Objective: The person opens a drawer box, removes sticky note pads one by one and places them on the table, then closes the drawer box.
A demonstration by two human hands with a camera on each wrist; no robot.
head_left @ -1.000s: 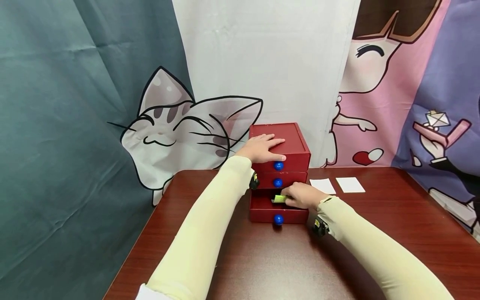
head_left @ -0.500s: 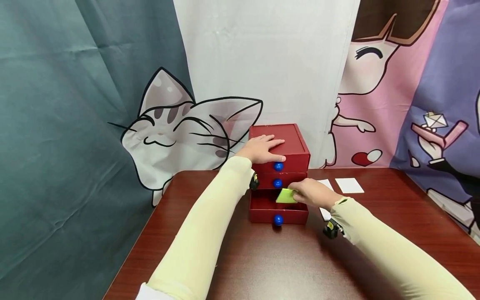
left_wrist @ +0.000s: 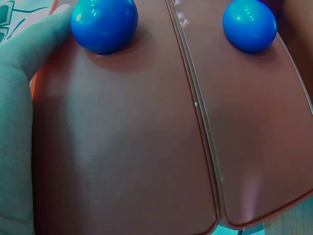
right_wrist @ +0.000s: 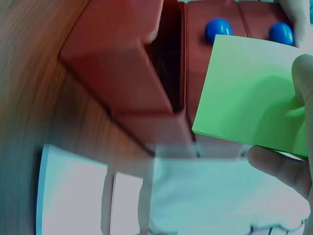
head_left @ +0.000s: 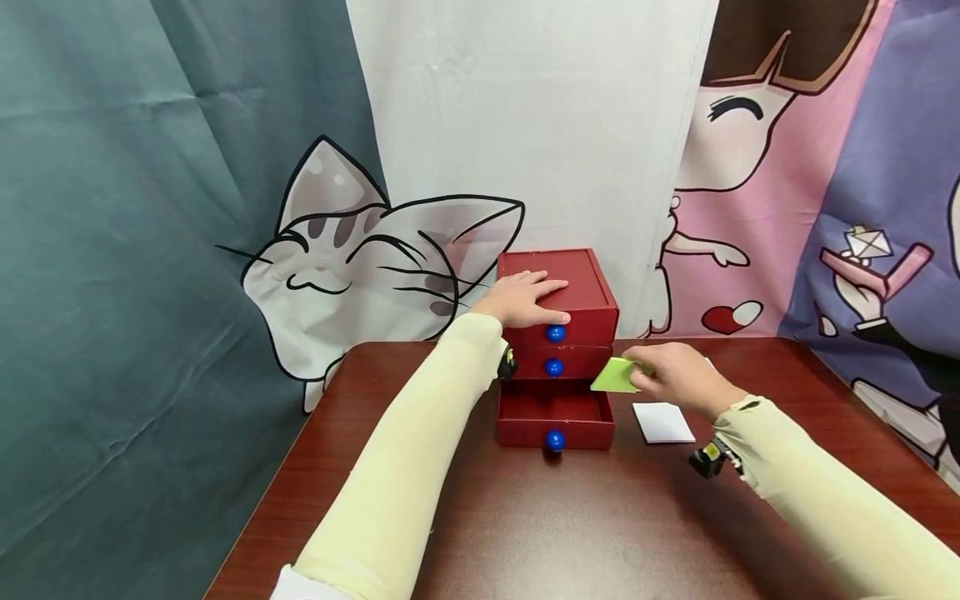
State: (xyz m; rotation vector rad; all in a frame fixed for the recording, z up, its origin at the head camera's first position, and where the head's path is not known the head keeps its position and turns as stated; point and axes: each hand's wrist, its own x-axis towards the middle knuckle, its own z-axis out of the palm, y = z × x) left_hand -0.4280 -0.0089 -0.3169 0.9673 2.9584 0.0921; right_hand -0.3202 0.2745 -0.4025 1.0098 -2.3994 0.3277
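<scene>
A small red drawer chest [head_left: 570, 279] with blue round knobs stands on the table; its bottom drawer [head_left: 555, 408] is pulled out. On the chest's top lies my left hand [head_left: 521, 298], fingers spread, thumb along the front edge just above the top knob [left_wrist: 104, 24]. My right hand [head_left: 678, 375] pinches a light-green sticky note pad [head_left: 613, 376] between thumb and fingers, to the right of the chest and above the table. The right wrist view shows the pad's broad green face [right_wrist: 244, 93] tilted in front of the chest. The bottom drawer's visible inside holds nothing.
A white note pad [head_left: 663, 423] lies on the brown table [head_left: 570, 517], right of the open drawer. Two white pads show in the right wrist view, the nearer pad [right_wrist: 71, 196] beside a farther one [right_wrist: 126, 203]. A printed cloth backdrop [head_left: 562, 125] hangs behind the table.
My right hand has lifted the green sticky note pad out of the bottom drawer and carried it to the right. The left hand has stayed on top of the chest.
</scene>
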